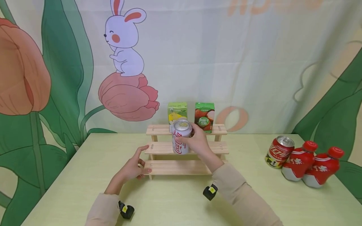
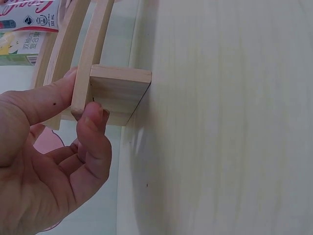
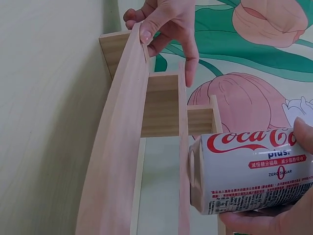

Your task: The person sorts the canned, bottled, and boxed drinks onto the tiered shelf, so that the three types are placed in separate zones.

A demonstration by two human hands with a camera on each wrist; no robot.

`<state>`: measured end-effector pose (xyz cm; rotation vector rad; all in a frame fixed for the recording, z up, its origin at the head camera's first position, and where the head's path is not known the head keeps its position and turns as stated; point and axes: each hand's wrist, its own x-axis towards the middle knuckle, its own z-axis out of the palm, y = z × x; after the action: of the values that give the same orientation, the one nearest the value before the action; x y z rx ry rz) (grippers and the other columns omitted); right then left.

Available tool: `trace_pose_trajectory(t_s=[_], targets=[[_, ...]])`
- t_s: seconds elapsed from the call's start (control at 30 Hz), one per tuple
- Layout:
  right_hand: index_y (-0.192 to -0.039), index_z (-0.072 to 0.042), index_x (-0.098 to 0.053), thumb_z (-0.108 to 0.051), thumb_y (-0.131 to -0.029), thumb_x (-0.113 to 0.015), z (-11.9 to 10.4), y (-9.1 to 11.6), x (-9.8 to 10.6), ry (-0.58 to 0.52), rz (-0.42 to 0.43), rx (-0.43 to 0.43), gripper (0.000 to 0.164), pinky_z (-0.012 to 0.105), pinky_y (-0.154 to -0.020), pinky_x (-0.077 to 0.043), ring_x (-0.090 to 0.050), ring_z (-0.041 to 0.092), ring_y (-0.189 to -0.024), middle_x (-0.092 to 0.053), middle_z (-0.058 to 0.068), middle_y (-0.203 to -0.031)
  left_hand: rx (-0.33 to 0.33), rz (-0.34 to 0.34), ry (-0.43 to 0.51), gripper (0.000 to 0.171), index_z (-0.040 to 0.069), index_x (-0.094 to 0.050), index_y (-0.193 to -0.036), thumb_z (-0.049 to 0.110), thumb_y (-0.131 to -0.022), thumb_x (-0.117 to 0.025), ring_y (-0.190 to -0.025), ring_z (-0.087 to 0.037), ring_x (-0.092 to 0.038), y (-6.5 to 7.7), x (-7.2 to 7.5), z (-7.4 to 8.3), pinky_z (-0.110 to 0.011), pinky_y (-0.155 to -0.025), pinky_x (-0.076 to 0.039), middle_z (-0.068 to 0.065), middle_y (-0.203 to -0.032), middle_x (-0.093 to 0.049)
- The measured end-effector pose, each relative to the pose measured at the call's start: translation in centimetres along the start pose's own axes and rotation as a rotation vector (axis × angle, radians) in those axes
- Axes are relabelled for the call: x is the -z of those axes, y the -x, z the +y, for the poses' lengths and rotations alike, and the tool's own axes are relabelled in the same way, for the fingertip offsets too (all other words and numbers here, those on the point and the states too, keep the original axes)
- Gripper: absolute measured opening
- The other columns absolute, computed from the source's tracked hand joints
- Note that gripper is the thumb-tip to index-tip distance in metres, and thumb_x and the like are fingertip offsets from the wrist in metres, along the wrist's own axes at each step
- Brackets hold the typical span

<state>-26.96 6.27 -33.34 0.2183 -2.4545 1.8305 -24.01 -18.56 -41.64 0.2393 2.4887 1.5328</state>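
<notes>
My right hand [image 1: 198, 139] grips a white Coca-Cola can [image 1: 181, 141] by its side, upright at the middle board of a three-step wooden rack [image 1: 181, 168]. In the right wrist view the base of the can [image 3: 254, 169] is close to that board; whether they touch I cannot tell. My left hand [image 1: 133, 168] steadies the rack's left end. Seen from the left wrist, its thumb and a finger [image 2: 93, 142] pinch the end of the lowest board. On the top board stand a green-and-yellow drink carton [image 1: 177, 110], partly hidden by the can, and a green-and-brown carton [image 1: 205, 116].
At the table's right side stand a red soda can [image 1: 280, 152] and two red-and-white bottles with red caps, a nearer one [image 1: 322, 169] and another [image 1: 299, 163] beside the can. A printed curtain [image 1: 254, 62] hangs behind the pale table [image 1: 169, 201].
</notes>
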Motion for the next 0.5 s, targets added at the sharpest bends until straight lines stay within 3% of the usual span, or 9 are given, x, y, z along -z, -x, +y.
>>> trace_pose_trajectory(t_s=[0.27,0.5], targets=[[-0.133,-0.005,-0.041,-0.014,-0.072,-0.078,0.34,0.00,-0.28,0.007,0.018,-0.004,0.072,0.041,-0.093,-0.039,-0.049,0.027,-0.114,-0.052,0.012,-0.123,-0.008,-0.006,-0.001,0.087,0.024,-0.015,-0.143,0.000,-0.079,-0.068,-0.053,-0.022,-0.052,0.31,-0.04,0.33,-0.034,-0.047,-0.044,-0.016,-0.082,-0.048],[-0.135,-0.008,-0.038,-0.020,-0.072,-0.078,0.62,0.54,0.16,0.001,0.004,0.013,0.076,0.044,-0.094,-0.038,-0.045,0.028,-0.117,-0.049,0.009,-0.127,0.007,-0.005,0.001,0.087,0.028,-0.016,-0.142,0.002,-0.079,-0.069,-0.053,-0.022,-0.052,0.08,0.03,0.11,-0.033,-0.047,-0.044,-0.016,-0.083,-0.047]])
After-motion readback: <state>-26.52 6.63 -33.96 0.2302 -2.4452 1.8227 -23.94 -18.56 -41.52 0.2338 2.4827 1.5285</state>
